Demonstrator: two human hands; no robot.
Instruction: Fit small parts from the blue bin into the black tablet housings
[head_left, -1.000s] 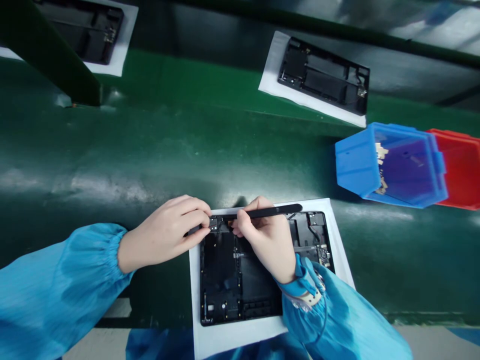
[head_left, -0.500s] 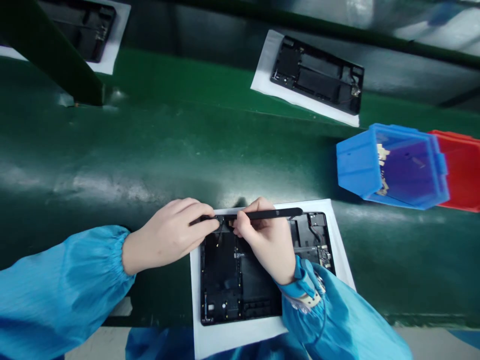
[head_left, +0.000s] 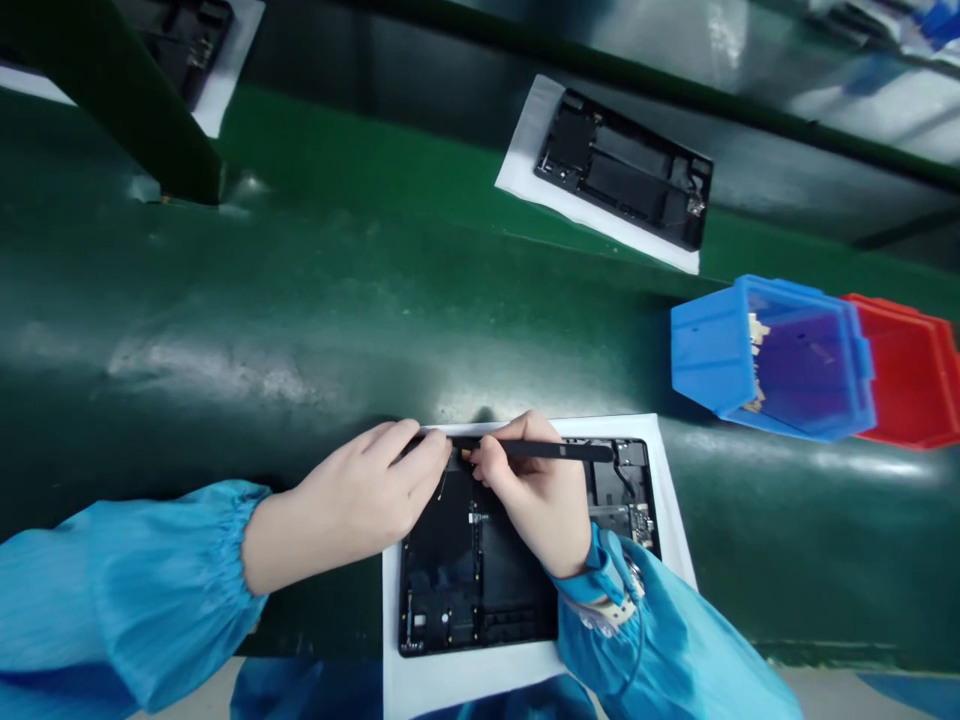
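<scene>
A black tablet housing (head_left: 480, 570) lies open on a white sheet (head_left: 465, 680) at the near edge of the green belt. My right hand (head_left: 536, 500) is closed round a black stick tool (head_left: 559, 450), whose tip meets the housing's top left corner. My left hand (head_left: 375, 495) is closed in a pinch at that same corner, its fingertips pressed on a small part that I cannot make out. Both arms wear blue sleeves.
A second black housing (head_left: 622, 170) on a white sheet lies farther up the green belt (head_left: 337, 300); a third (head_left: 187, 30) shows at the top left. A blue bin (head_left: 772, 355) with small parts and a red bin (head_left: 911, 370) stand at the right. A dark green post (head_left: 120, 100) crosses upper left.
My left fingers have slid right over the small part at the housing's corner, hiding it. The far housing has drifted left along the belt. My right hand holds the tool in place.
</scene>
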